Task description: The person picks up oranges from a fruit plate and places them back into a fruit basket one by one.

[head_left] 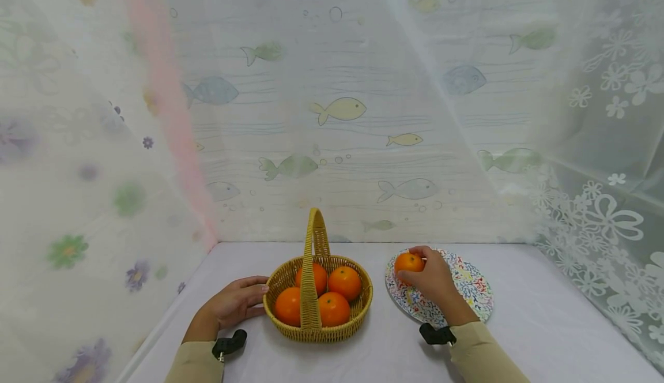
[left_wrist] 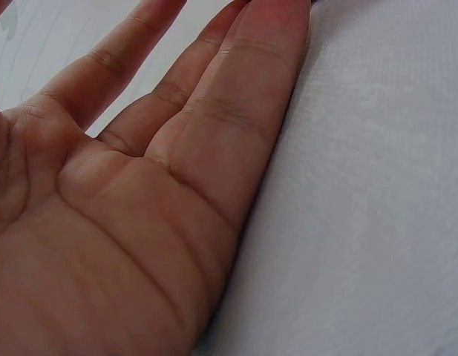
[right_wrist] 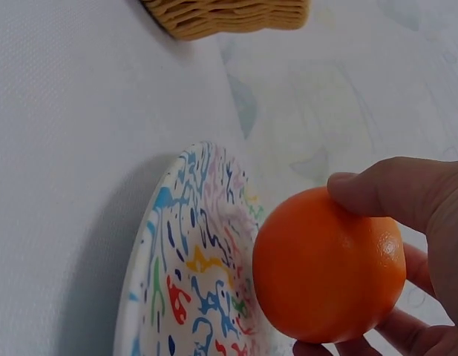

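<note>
My right hand holds an orange between thumb and fingers over the left part of a plate with multicoloured markings. In the right wrist view the orange sits close to the plate; whether they touch I cannot tell. A yellow wicker basket with a tall handle stands to the left, with several oranges inside. My left hand rests beside the basket, its fingers extended and the fingertips at the left rim. The left wrist view shows its palm and long fingers.
A white cloth covers the table. Behind it hangs a curtain printed with fish. Sheer flowered curtains flank both sides, with a pink strip at the left. A black wrist device is strapped to each arm.
</note>
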Available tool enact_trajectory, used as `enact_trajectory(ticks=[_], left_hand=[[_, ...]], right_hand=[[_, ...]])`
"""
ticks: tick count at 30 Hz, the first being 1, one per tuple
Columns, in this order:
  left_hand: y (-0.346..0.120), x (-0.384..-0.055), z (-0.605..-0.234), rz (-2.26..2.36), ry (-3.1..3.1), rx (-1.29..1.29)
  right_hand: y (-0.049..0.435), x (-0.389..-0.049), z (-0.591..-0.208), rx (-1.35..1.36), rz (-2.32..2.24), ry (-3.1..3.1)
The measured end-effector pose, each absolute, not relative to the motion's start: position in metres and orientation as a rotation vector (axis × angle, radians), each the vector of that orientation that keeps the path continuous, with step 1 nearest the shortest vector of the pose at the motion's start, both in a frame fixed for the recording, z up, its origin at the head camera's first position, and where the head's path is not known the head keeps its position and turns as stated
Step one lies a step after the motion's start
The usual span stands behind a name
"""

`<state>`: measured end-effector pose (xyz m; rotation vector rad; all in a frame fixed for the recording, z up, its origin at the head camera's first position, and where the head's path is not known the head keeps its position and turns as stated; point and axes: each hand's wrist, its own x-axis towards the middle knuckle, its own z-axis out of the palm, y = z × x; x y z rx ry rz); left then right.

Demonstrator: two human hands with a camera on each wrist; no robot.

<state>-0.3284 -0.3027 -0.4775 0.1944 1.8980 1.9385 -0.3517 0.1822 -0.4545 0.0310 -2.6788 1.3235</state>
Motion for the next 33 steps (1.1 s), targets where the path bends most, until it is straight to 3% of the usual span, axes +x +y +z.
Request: enact_trajectory(ticks=[15, 33], left_hand=[[-0.304, -0.33, -0.477, 1.94, 1.895, 0.197], [-0.305, -0.331, -0.48, 1.951, 1.858, 0.223]], right_hand=[[0.176, -0.345, -0.429, 0.131, 1.38, -2.581], [0.143, -0.31, -0.392, 0.329, 1.384, -2.476]])
